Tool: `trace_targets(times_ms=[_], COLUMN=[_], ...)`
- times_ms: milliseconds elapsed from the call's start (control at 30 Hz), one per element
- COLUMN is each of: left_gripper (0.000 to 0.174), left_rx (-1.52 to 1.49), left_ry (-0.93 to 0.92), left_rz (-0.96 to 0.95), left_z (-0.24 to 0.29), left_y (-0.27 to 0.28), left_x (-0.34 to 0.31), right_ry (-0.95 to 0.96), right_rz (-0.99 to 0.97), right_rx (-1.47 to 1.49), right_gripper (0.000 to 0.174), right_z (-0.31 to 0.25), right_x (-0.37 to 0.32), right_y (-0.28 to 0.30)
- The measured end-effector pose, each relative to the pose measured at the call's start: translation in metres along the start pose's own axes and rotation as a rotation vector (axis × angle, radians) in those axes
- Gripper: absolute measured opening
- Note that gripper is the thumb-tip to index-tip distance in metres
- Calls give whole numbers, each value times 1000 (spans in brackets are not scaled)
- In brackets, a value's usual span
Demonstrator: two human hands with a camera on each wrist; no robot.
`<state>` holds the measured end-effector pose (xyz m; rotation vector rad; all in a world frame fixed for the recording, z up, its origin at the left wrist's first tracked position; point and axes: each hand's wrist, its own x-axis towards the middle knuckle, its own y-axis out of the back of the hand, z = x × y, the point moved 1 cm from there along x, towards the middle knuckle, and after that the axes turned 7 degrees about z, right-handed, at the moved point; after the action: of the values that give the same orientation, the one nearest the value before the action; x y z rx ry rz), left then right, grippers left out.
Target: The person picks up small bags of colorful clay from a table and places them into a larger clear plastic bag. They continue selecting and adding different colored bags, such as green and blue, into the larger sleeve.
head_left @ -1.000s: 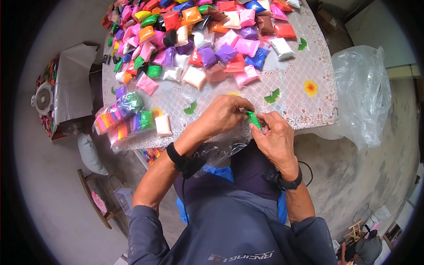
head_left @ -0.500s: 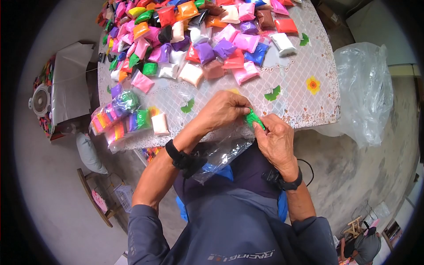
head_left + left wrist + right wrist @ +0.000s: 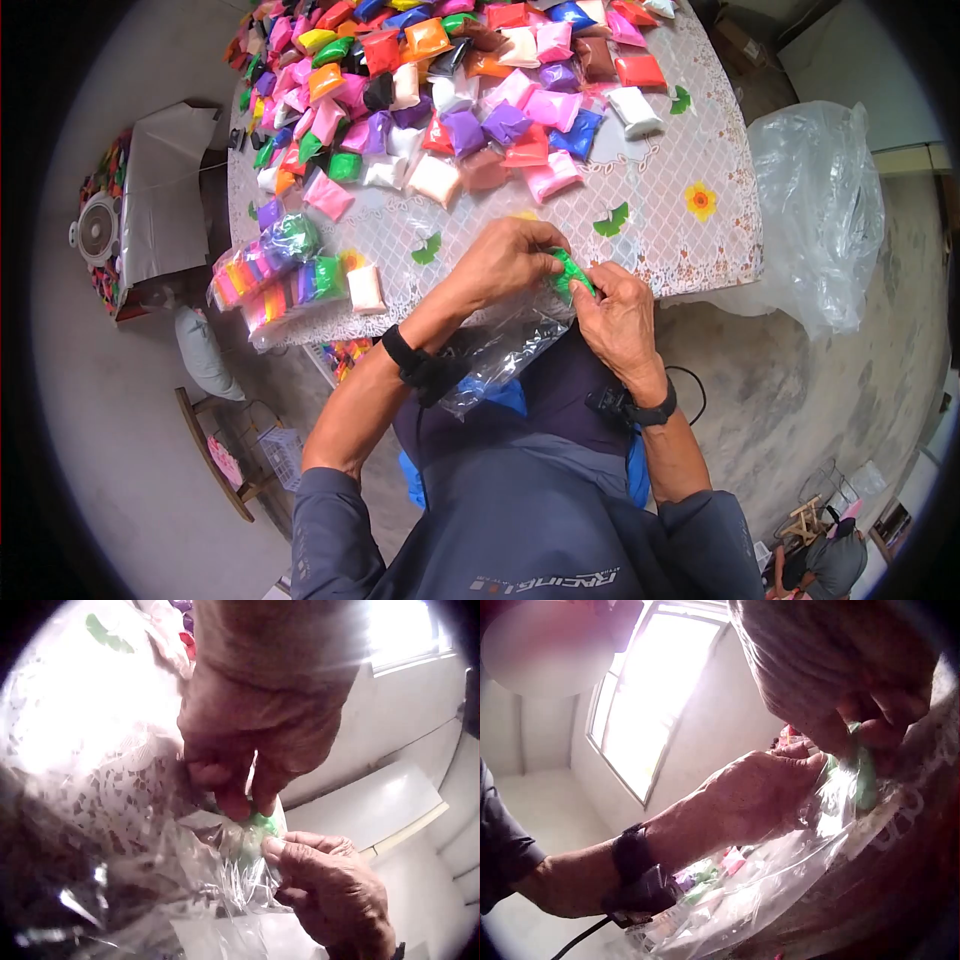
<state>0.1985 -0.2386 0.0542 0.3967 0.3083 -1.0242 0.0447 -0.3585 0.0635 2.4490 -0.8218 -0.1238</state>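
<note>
Both hands meet at the table's front edge over a small bright green packet (image 3: pixel 571 272). My left hand (image 3: pixel 508 262) pinches its upper left end between thumb and fingers. At the lower right end, the thumb and fingers of my right hand (image 3: pixel 618 305) pinch it too. A clear plastic bag (image 3: pixel 505 350) hangs crumpled below the left hand, over the lap. In the right wrist view, the bag's film (image 3: pixel 832 802) gathers at the left fingertips, right beside the green packet (image 3: pixel 865 776).
Coloured packets (image 3: pixel 465 130) heap over the table's far side. At the left corner lie clear bags filled with coloured packets (image 3: pixel 285 275), with a whitish packet (image 3: pixel 366 289) beside them. A large clear plastic sheet (image 3: pixel 815 215) hangs off the right edge. A fan (image 3: pixel 97 232) stands far left.
The green packet shows more between the hands than a second ago, and the fingers have shifted slightly along it. The clear bag hangs lower and more spread over the lap.
</note>
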Motion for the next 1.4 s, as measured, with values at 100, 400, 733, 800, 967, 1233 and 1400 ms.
trace_targets(times_ms=[100, 400, 733, 800, 967, 1233, 1400], left_gripper=[16, 11, 22, 16, 10, 18, 19], left_rx=[148, 104, 96, 188, 189, 187, 163], left_ry=[-170, 12, -104, -116, -49, -25, -2], left_rz=[113, 45, -85, -17, 67, 122, 105], left_z=[4, -4, -5, -3, 5, 7, 5], left_y=[-1, 2, 1, -3, -6, -4, -2], left_x=[1, 5, 5, 7, 3, 3, 4], right_ry=[-23, 7, 3, 4, 8, -27, -23], right_rz=[-20, 41, 32, 30, 39, 43, 39], right_rx=[2, 53, 77, 68, 69, 94, 72], right_gripper=[12, 10, 7, 7, 8, 8, 8], right_z=[0, 6, 4, 5, 5, 4, 4], right_x=[-1, -4, -3, -4, -5, -6, -6], right_y=[-1, -7, -6, -6, -8, -7, -7])
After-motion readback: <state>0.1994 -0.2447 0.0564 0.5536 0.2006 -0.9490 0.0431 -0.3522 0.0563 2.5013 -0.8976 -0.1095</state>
